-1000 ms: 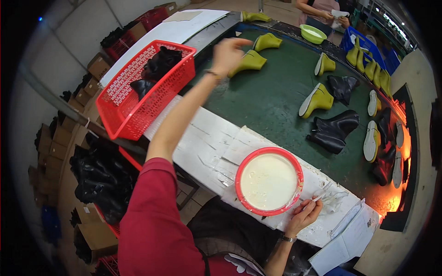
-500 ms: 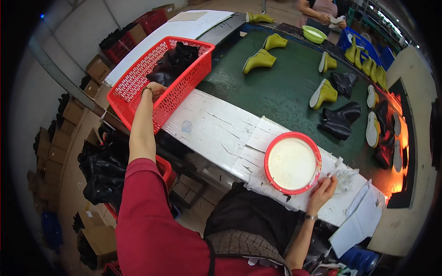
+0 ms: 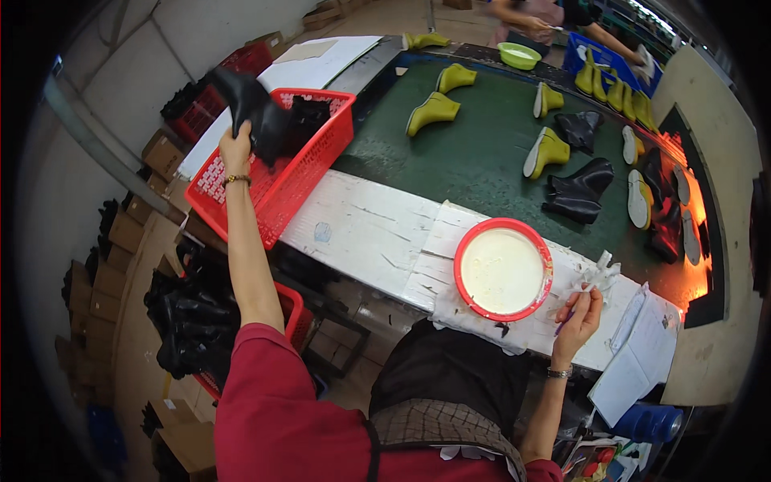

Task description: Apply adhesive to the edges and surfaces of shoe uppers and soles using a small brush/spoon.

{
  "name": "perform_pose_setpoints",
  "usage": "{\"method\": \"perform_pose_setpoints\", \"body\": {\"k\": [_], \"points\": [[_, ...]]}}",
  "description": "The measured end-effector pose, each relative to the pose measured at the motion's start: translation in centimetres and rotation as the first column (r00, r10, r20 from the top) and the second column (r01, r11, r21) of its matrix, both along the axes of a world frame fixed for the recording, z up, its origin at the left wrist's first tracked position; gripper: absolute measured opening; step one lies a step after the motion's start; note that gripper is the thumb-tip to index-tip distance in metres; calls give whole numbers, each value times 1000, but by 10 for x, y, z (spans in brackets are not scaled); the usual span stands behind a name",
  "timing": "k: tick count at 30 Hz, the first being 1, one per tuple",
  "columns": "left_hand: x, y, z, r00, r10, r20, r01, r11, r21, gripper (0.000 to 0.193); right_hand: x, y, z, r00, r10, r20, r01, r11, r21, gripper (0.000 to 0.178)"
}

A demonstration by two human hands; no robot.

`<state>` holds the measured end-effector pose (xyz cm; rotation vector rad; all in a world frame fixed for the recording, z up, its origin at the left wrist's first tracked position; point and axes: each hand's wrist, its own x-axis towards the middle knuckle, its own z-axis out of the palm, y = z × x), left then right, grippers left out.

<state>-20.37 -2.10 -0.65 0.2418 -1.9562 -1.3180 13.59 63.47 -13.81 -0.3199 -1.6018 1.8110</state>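
My left hand [image 3: 235, 150] is closed around a black boot upper [image 3: 255, 108], holding it tilted above a red plastic basket [image 3: 283, 210]. More black uppers [image 3: 312, 112] lie inside the basket. Over the white board at the right, my right hand [image 3: 581, 315] pinches a thin brush-like tool [image 3: 560, 326] with a purple handle. Its tip blends into the crumpled white rag [image 3: 608, 283] behind it, so I cannot make it out. A round red basin [image 3: 459, 269] of creamy white liquid stands just left of that hand.
Yellow boots [image 3: 434, 111] and black uppers [image 3: 580, 191] rest on a green conveyor belt [image 3: 474, 165] beyond the board, which runs to a glowing heater opening [image 3: 695, 241]. Papers [image 3: 638, 353] hang at the right edge. Across the belt, a person [image 3: 534, 20] works beside a blue crate [image 3: 575, 52].
My left hand has lifted a black boot upper from the basket. The right hand has risen slightly, and the purple-handled tool now shows in it. Across the belt, the person's arm reaches toward the crate.
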Motion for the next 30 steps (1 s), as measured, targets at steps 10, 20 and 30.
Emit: {"method": "perform_pose_setpoints", "body": {"k": [10,20,30], "points": [[122,193,12,467,-881,76,721,429,544,36,7,-1,16,983,-61,172,41,993,115,21],[116,218,-122,603,-293,742,651,717,-247,101,28,11,33,934,-187,306,-118,645,755,15],[112,273,-98,750,-246,614,544,758,-361,89,20,-1,62,891,-227,394,-317,313,896,14]]}}
